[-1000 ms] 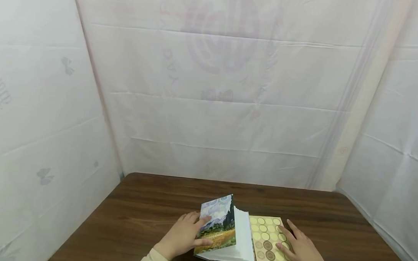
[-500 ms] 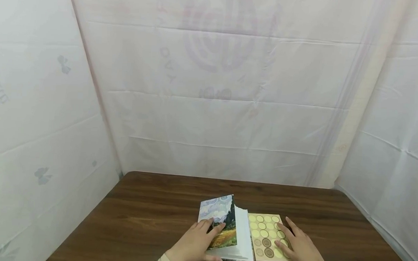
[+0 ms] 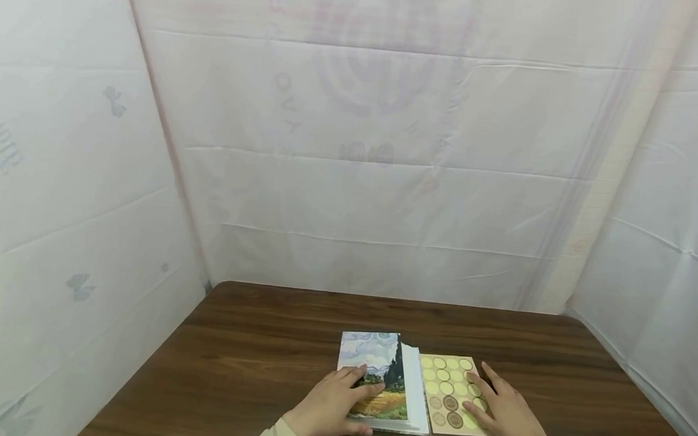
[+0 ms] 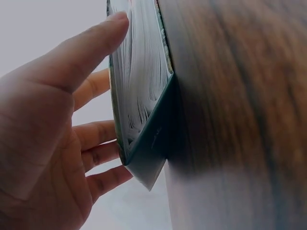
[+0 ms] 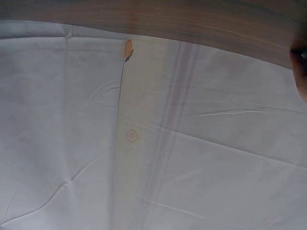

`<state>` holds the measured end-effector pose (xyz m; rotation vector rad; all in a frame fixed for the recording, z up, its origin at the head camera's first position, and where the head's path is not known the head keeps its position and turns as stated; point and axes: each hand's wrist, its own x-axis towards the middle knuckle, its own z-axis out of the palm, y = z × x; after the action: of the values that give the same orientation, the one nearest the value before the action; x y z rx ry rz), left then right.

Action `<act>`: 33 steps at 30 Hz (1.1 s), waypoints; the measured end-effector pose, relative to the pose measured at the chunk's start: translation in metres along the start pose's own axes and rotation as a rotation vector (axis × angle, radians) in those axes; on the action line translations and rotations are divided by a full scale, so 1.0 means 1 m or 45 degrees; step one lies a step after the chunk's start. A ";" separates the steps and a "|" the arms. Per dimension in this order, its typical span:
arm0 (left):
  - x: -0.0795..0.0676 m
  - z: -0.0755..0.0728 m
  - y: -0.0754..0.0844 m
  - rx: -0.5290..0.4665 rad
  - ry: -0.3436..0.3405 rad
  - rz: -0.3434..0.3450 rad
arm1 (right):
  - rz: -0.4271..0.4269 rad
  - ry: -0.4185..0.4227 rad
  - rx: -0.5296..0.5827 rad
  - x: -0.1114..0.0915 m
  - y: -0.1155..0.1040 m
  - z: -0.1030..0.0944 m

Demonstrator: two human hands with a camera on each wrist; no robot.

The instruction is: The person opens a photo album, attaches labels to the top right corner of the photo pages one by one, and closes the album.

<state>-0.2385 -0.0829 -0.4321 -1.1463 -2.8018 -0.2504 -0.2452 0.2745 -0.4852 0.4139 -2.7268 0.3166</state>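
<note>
A thick hardcover book with a painted landscape on its cover lies near the table's front edge. My left hand rests on the cover, fingers spread and fairly straight. In the left wrist view, the fingers lie along the outside of the cover and the thumb is at the edge of the page block. Right beside the book is a cream sheet of round stickers, pale yellow and brown. My right hand rests at its right side with loose fingers. Only a sliver of that hand appears in the right wrist view.
The dark wooden table extends behind and to both sides of the book. White printed cloth hangs behind it, with more cloth at left and right.
The book's raised front cover has come down onto the pages. My left hand has moved rightward from the cover's left edge onto its face. The right hand stays by the sticker sheet.
</note>
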 end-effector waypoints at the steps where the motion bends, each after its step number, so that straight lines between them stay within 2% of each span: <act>1: 0.000 0.000 0.001 -0.003 -0.001 -0.003 | 0.000 -0.002 -0.004 -0.001 0.000 0.000; 8: -0.001 0.003 0.006 0.036 0.009 -0.008 | 0.005 -0.019 0.010 -0.004 0.000 -0.004; 11: 0.001 -0.002 0.008 0.046 -0.009 -0.034 | 0.027 -0.026 0.014 -0.001 0.000 -0.010; 16: 0.004 -0.011 0.011 0.058 -0.020 -0.046 | 0.027 0.025 0.002 0.005 -0.004 -0.023; 21: 0.005 -0.015 0.016 0.063 -0.041 -0.052 | -0.037 0.071 0.055 0.007 -0.024 -0.023; 27: 0.002 -0.014 0.022 0.083 -0.052 -0.050 | -0.094 0.013 0.175 0.004 -0.055 -0.015; 33: 0.000 -0.014 0.024 0.116 -0.046 -0.047 | -0.136 -0.017 0.247 -0.002 -0.071 -0.010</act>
<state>-0.2207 -0.0688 -0.4161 -1.0910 -2.8357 -0.1049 -0.2176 0.2113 -0.4651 0.6133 -2.6838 0.5533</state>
